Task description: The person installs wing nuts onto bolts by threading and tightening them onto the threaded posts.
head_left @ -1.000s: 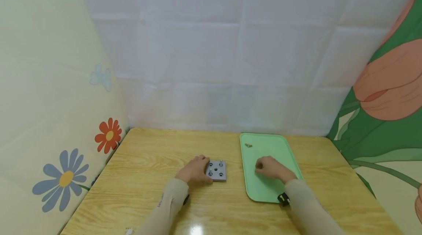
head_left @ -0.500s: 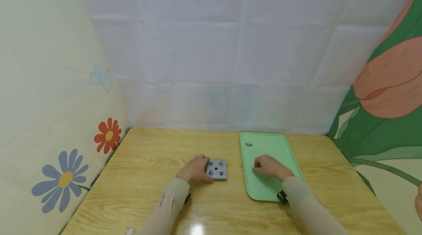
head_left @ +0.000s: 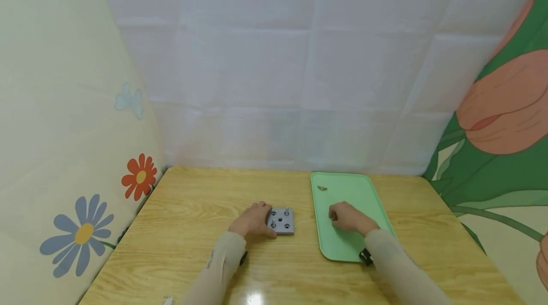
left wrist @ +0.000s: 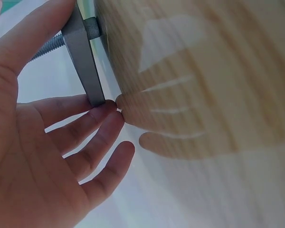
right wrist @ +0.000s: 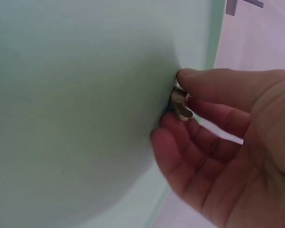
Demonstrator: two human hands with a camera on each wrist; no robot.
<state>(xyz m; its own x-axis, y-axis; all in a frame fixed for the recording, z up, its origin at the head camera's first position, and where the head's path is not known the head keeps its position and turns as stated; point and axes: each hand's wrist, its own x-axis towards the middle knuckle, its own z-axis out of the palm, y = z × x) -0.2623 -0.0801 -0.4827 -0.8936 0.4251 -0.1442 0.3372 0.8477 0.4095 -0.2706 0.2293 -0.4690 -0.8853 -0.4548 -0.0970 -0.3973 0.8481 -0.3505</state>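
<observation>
My left hand [head_left: 252, 220] holds a square grey metal plate [head_left: 287, 218] at its left side, thumb at the near edge and fingers at the far edge. Two upright bolts and several holes show on the plate. Seen edge-on in the left wrist view, the plate [left wrist: 83, 59] has a threaded bolt [left wrist: 48, 47] sticking out of it. Over the green tray [head_left: 323, 248], my right hand [head_left: 348, 218] has its thumb and fingers curled about a brass wing nut [right wrist: 181, 105], fingertips right at the tray surface. The head view hides this nut behind the hand.
Another small brass wing nut [head_left: 322, 188] lies near the tray's far left corner. Wooden tabletop [head_left: 205, 195] surrounds the plate and tray. A white cloth wall [head_left: 257, 138] stands behind the table. A small white object [head_left: 168, 300] sits at the front left.
My right hand has shifted slightly left over the tray, and its fingers have drawn in closer. The left hand and the plate stay in place.
</observation>
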